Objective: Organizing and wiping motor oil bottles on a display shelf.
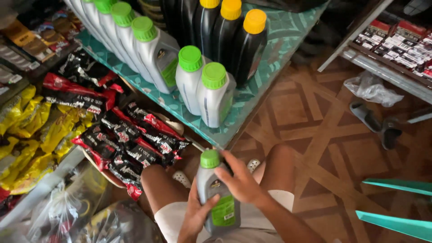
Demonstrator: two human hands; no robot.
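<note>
A grey oil bottle with a green cap (218, 193) is held upright over the person's lap, below the near edge of a teal patterned shelf (279, 40). It is grasped from the left side by the left hand (196, 215), whose thumb is laid across the front of the bottle just above the green label. The right hand (240, 180) is placed against the bottle's upper right side, with the fingers spread and extended toward the cap; whether it is closed around the bottle cannot be told from this view.

On the shelf, two more grey bottles with green caps (204, 87) are stood together near the near edge, touching each other. Behind them, a row of the same grey bottles (135, 38) is lined along the left edge of the shelf toward the far end. To the right of that row, black bottles with yellow caps (234, 36) are grouped, just behind the two front grey ones.

Below the left edge of the shelf, red and black packets (121, 135) are piled in a shallow tray, and yellow packets (31, 135) are heaped further left. A clear plastic bag (371, 87) and a dark sandal (375, 121) are seen on the brown patterned floor (333, 148) to the right.
</note>
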